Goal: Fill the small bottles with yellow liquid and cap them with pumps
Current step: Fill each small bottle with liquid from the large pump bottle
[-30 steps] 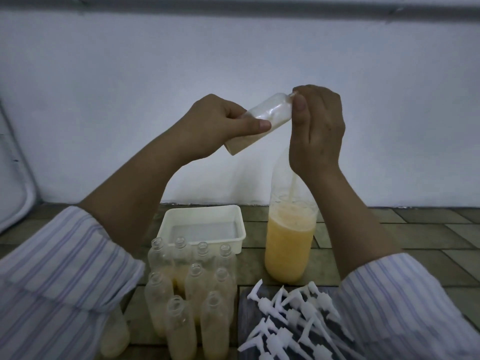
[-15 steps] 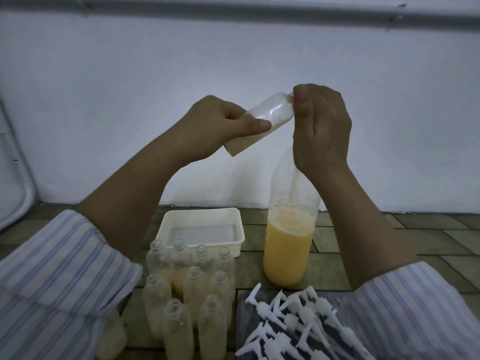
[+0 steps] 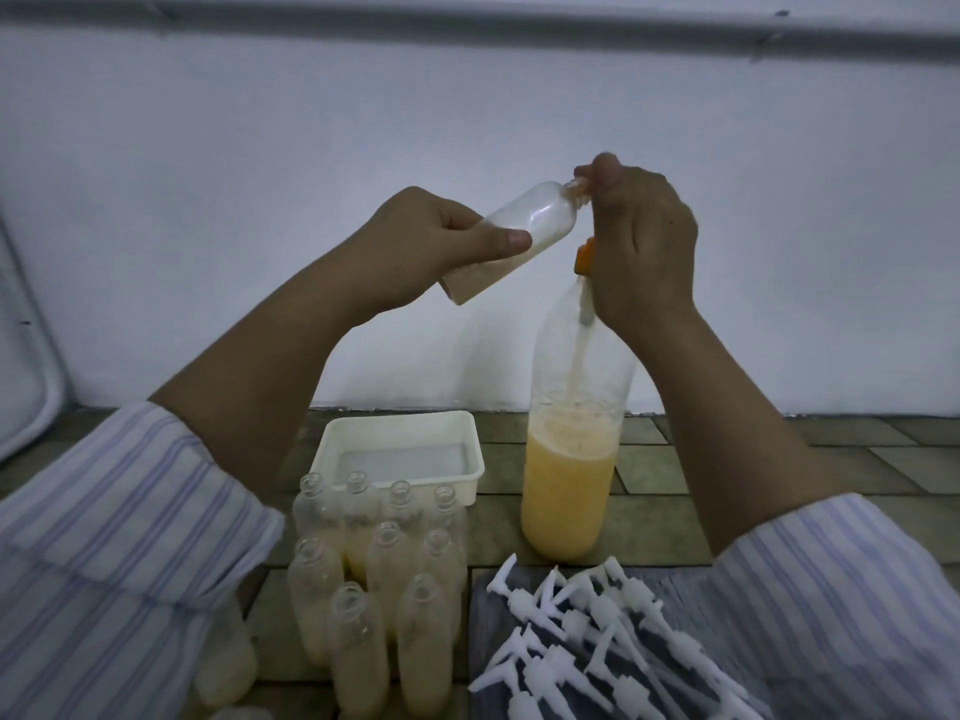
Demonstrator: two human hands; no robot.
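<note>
Nearest the person, white pumps (image 3: 597, 646) are lying heaped on a dark mat at the floor's near right, probably so one can be grabbed once a bottle is full. To their left, open-necked small bottles (image 3: 379, 579) are standing clustered, most showing pale yellow liquid and waiting for caps. Behind them a white tray (image 3: 470, 459) is sitting, and to its right the large bottle (image 3: 569, 491) of yellow liquid is standing upright. Above it the right hand (image 3: 641, 246) is curling its fingers round the orange-collared dispenser (image 3: 584, 257), seemingly working it. The left hand (image 3: 415, 246) is gripping a small bottle (image 3: 519, 226), thumb across its side, tilting the neck up to the spout, likely so the liquid runs down inside.
</note>
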